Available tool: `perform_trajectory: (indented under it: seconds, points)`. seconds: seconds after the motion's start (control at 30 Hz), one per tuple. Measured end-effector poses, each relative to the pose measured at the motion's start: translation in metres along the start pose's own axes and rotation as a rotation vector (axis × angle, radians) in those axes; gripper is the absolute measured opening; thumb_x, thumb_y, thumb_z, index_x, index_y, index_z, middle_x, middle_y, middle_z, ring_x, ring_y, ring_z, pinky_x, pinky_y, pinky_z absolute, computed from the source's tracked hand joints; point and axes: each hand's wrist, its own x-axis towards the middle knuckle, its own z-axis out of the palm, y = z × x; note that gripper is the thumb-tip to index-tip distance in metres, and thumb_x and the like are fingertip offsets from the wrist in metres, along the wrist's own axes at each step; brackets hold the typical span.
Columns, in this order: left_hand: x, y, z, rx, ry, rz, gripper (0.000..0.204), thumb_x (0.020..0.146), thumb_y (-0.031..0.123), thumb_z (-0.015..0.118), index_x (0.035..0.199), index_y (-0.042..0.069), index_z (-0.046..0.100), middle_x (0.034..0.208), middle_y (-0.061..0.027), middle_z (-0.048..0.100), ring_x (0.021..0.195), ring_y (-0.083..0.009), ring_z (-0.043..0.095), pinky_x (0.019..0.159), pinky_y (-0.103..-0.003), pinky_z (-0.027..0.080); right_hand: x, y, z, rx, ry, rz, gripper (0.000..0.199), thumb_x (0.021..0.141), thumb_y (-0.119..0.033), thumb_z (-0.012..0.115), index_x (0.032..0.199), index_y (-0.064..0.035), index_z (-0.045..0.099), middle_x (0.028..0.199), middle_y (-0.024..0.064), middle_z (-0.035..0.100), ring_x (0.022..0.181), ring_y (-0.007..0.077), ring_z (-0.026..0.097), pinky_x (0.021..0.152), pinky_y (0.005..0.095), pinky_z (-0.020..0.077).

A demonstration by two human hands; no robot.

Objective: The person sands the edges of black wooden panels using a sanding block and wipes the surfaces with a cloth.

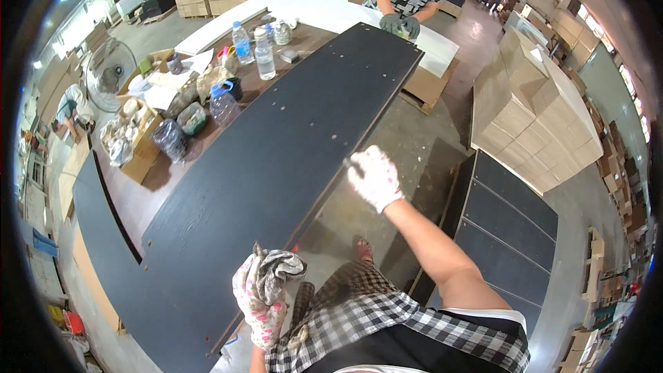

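A long black wood-grain panel (276, 138) with small holes along it lies before me on the worktable. Near its front edge my left hand (257, 304), in a white glove with a pink pattern, is closed on a crumpled grey rag (282, 268). My right hand (376, 178), in a matching glove, is at the panel's long right edge. Its fingers are curled in; a small dark bit shows at their tips, too little to name.
Bottles (264, 55), a cardboard box of rags (141, 148) and other clutter stand left of the panel. A co-worker's gloved hands (399, 25) are at its far end. Stacked black panels (507, 228) and a tall carton stack (532, 110) are on the right.
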Motion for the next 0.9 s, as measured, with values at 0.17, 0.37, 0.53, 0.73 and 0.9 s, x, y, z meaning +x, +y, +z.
perform_trajectory:
  seconds: [0.17,0.37,0.53,0.73,0.9]
  points:
    - [0.052,0.019,0.066,0.041,0.029,-0.020,0.043,0.084,0.020,0.071,0.123,0.004,0.059,0.118,-0.0137,0.065,0.108,-0.0349,0.059,0.096,-0.045,0.045,0.094,0.146,0.018,0.004,0.048,0.162,0.021,0.078,-0.025,0.070,0.095,-0.0122,0.068,0.094,0.0135,0.059,0.091,0.0319,0.062,0.078,0.0425,0.0512]
    - [0.143,0.051,0.165,0.219,-0.068,-0.043,0.048,0.084,0.018,0.074,0.127,0.006,0.057,0.127,-0.0148,0.057,0.118,-0.0305,0.053,0.102,-0.042,0.042,0.201,0.300,0.023,-0.026,0.043,0.271,0.022,0.079,-0.026,0.070,0.096,-0.0115,0.067,0.098,0.0153,0.059,0.094,0.0331,0.062,0.081,0.0430,0.0505]
    - [0.173,0.043,0.212,0.358,-0.085,-0.133,0.038,0.090,0.026,0.065,0.121,0.005,0.060,0.118,-0.0138,0.064,0.109,-0.0325,0.059,0.097,-0.045,0.043,0.273,0.409,0.027,-0.046,0.072,0.324,0.021,0.083,-0.029,0.070,0.093,-0.0113,0.067,0.097,0.0177,0.061,0.091,0.0341,0.063,0.080,0.0438,0.0503]
    - [0.185,0.039,0.233,0.441,-0.006,-0.173,0.035,0.092,0.029,0.064,0.120,0.007,0.064,0.121,-0.0129,0.064,0.114,-0.0322,0.056,0.100,-0.045,0.040,0.332,0.476,0.004,-0.061,0.003,0.328,0.021,0.078,-0.026,0.072,0.096,-0.0151,0.070,0.100,0.0123,0.062,0.099,0.0308,0.062,0.085,0.0414,0.0503]
    - [0.191,0.031,0.241,0.409,-0.003,-0.153,0.036,0.091,0.030,0.063,0.119,0.006,0.063,0.121,-0.0146,0.062,0.113,-0.0337,0.056,0.100,-0.046,0.040,0.327,0.468,-0.002,-0.158,-0.161,0.158,0.024,0.076,-0.027,0.072,0.098,-0.0171,0.071,0.100,0.0111,0.061,0.101,0.0297,0.060,0.088,0.0415,0.0502]
